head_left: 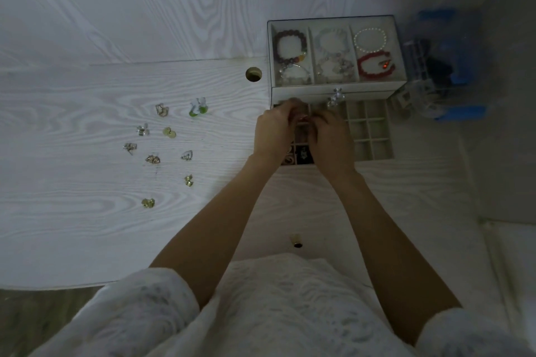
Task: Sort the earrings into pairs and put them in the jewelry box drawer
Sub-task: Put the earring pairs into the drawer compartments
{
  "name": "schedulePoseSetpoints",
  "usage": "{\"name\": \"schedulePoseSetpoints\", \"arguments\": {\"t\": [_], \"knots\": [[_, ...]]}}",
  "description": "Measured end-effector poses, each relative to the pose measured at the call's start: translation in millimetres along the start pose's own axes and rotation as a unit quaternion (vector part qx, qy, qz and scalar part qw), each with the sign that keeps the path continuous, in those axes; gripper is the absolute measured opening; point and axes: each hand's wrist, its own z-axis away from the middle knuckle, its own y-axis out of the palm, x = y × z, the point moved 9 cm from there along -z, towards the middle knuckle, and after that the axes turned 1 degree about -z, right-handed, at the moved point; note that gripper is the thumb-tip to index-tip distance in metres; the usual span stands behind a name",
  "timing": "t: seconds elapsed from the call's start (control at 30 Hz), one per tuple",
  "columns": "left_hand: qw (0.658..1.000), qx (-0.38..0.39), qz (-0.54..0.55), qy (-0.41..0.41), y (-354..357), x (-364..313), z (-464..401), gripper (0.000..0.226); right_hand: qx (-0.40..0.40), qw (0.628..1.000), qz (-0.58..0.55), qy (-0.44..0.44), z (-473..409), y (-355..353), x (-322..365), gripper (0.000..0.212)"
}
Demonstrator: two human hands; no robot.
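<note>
A white jewelry box (pixel 336 90) stands on the table at the right, its lower drawer (pixel 374 130) pulled out and split into small square cells. Both hands hover over the drawer's left cells. My left hand (pixel 272 132) and my right hand (pixel 330 139) have curled fingers that meet around a small reddish earring (pixel 303 118), mostly hidden. Some cells near my wrists hold earrings (pixel 303 153). Several earring pairs lie on the table to the left, among them a green pair (pixel 198 109), a gold round pair (pixel 169 132) and a clear pair (pixel 142 129).
The box's glass-covered top tray holds bracelets (pixel 290 48) in three compartments. A blue and clear plastic container (pixel 443 66) stands right of the box. A cable hole (pixel 253 74) sits in the tabletop left of the box. The table's front edge runs near my lap.
</note>
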Motion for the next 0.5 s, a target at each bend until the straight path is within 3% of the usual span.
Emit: {"name": "schedulePoseSetpoints", "arguments": {"t": [0.17, 0.3, 0.5], "knots": [[0.987, -0.047, -0.132, 0.08, -14.9, -2.3, 11.3, 0.022, 0.018, 0.999, -0.004, -0.049, -1.5, 3.4, 11.1, 0.028], [0.963, -0.033, -0.224, 0.145, -6.1, -2.2, 19.3, 0.025, 0.06, 0.997, 0.027, -0.048, -4.2, 15.3, 11.0, 0.031], [0.953, -0.007, -0.249, 0.169, -1.3, -4.7, 22.9, 0.028, 0.033, 0.996, 0.06, -0.051, -5.1, 8.4, 10.5, 0.03]]}}
